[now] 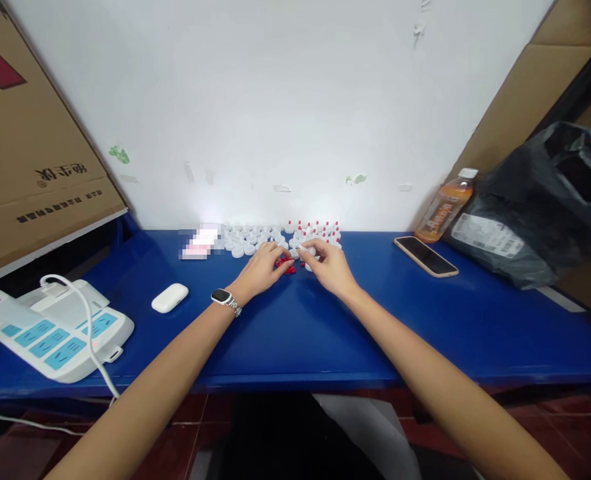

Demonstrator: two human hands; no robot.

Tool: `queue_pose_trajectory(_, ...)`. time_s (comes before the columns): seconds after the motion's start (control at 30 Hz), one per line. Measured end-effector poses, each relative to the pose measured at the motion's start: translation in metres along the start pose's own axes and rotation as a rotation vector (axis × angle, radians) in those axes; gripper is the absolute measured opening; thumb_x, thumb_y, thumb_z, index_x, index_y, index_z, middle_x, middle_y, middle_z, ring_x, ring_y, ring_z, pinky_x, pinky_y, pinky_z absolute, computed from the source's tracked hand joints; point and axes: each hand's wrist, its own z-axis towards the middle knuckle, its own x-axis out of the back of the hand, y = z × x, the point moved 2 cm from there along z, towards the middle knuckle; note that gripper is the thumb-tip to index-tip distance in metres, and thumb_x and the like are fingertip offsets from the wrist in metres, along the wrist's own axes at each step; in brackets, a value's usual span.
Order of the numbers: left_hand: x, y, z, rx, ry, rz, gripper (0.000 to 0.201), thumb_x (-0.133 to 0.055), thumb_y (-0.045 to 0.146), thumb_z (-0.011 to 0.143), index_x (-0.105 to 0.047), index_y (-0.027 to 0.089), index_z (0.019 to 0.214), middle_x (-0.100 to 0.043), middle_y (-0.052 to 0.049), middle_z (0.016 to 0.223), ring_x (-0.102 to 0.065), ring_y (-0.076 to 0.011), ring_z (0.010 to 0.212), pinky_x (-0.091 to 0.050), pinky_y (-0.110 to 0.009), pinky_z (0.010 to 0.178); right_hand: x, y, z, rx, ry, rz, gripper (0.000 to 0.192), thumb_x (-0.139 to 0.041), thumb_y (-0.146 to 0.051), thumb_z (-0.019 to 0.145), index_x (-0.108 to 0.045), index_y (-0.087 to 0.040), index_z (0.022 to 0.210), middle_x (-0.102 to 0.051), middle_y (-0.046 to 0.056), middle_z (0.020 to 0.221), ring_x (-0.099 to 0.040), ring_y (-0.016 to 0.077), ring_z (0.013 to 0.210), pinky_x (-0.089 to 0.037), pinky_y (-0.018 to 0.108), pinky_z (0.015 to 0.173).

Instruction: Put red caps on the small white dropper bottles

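Note:
My left hand (264, 270) is over a small pile of red tip caps (288, 268), its thumb and fingertips closing around one at the near edge of the group. My right hand (329, 267) pinches a white nozzle cap (301, 248) between thumb and index finger, close to the left fingertips. Behind the hands stand many plain white caps (238, 250). To their right are several white caps with red tips (333, 233), upright by the wall. Another white cap lies partly hidden under my right hand.
A white power strip (75, 333) with a cable and a white earbud case (170, 298) lie on the blue table (295, 347) at left. On the right are a phone (425, 257), an orange drink bottle (445, 207) and a black plastic bag (540, 200). A white wall bounds the back.

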Motion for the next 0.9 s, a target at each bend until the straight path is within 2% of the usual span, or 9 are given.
queue_pose_trajectory(0.1,0.008,-0.004,-0.002,0.031,0.057,-0.027,0.031,-0.043,0.045,0.101,-0.064,0.021,0.104,-0.06,-0.007,0.096,-0.055,-0.0226,0.095,-0.044,-0.038,0.088,0.005,0.0,0.0,0.04,0.088,-0.053,0.027,-0.068,-0.047,0.083,-0.076,-0.022,0.088,-0.063,0.006,0.094,-0.058,0.0207,0.087,-0.045,0.032,0.076)
queue_pose_trajectory(0.2,0.017,-0.013,-0.002,0.087,0.11,-0.063,0.033,-0.042,0.043,0.101,-0.064,0.019,0.096,-0.06,-0.006,0.09,-0.056,-0.0205,0.087,-0.045,-0.035,0.084,0.008,0.002,0.007,0.063,0.116,-0.105,0.026,-0.07,-0.046,0.082,-0.077,-0.021,0.083,-0.056,0.003,0.079,-0.055,0.0194,0.08,-0.043,0.032,0.074)
queue_pose_trajectory(0.3,0.023,-0.024,-0.004,0.143,0.094,-0.092,0.035,-0.043,0.044,0.1,-0.065,0.018,0.09,-0.062,-0.005,0.086,-0.056,-0.0189,0.08,-0.044,-0.034,0.079,0.002,0.005,0.025,0.051,0.008,-0.045,0.025,-0.065,-0.041,0.086,-0.074,-0.018,0.083,-0.054,-0.001,0.064,-0.05,0.0149,0.064,-0.04,0.029,0.064)
queue_pose_trajectory(0.4,0.026,-0.033,-0.005,0.192,0.076,-0.092,0.036,-0.044,0.042,0.099,-0.068,0.018,0.088,-0.065,-0.004,0.083,-0.055,-0.018,0.075,-0.044,-0.032,0.075,-0.012,0.005,0.051,0.055,-0.11,-0.044,0.017,-0.064,-0.03,0.085,-0.072,-0.015,0.083,-0.066,0.001,0.07,-0.055,0.0137,0.064,-0.042,0.026,0.063)
queue_pose_trajectory(0.53,0.029,-0.04,-0.007,0.234,0.098,-0.078,0.034,-0.044,0.04,0.097,-0.069,0.018,0.088,-0.066,-0.003,0.08,-0.055,-0.0171,0.07,-0.042,-0.031,0.069,-0.04,0.003,0.082,0.065,-0.317,-0.217,0.011,-0.063,-0.014,0.079,-0.073,-0.014,0.078,-0.073,0.004,0.075,-0.063,0.0144,0.069,-0.044,0.024,0.066)
queue_pose_trajectory(0.67,0.028,-0.045,-0.008,0.256,0.073,-0.064,0.035,-0.044,0.041,0.096,-0.068,0.018,0.085,-0.066,-0.003,0.079,-0.055,-0.017,0.07,-0.04,-0.03,0.067,-0.063,0.003,0.098,0.066,-0.526,-0.409,0.012,-0.064,-0.01,0.076,-0.075,-0.014,0.074,-0.074,0.004,0.073,-0.066,0.016,0.071,-0.045,0.024,0.067)
queue_pose_trajectory(0.73,0.027,-0.046,-0.008,0.257,0.055,-0.073,0.033,-0.045,0.04,0.095,-0.068,0.018,0.085,-0.067,-0.003,0.08,-0.055,-0.0169,0.071,-0.04,-0.03,0.067,-0.068,0.006,0.102,0.062,-0.526,-0.465,0.015,-0.065,-0.009,0.074,-0.077,-0.015,0.081,-0.075,0.004,0.077,-0.067,0.0165,0.073,-0.045,0.024,0.068)
queue_pose_trajectory(0.83,0.028,-0.04,-0.008,0.263,0.028,-0.13,0.028,-0.053,0.042,0.092,-0.067,0.018,0.087,-0.066,-0.003,0.081,-0.053,-0.0154,0.068,-0.04,-0.029,0.064,-0.066,0.011,0.105,0.06,-0.432,-0.456,0.026,-0.066,-0.01,0.073,-0.075,-0.016,0.097,-0.076,0.004,0.083,-0.067,0.0169,0.076,-0.045,0.024,0.07)
queue_pose_trajectory(0.9,0.032,-0.031,-0.009,0.263,-0.008,-0.189,0.029,-0.062,0.048,0.086,-0.064,0.018,0.087,-0.062,-0.001,0.076,-0.051,-0.0139,0.065,-0.038,-0.027,0.06,-0.059,0.012,0.102,0.077,-0.354,-0.427,0.025,-0.066,-0.015,0.076,-0.073,-0.016,0.1,-0.075,0.004,0.082,-0.066,0.0166,0.075,-0.045,0.025,0.07)
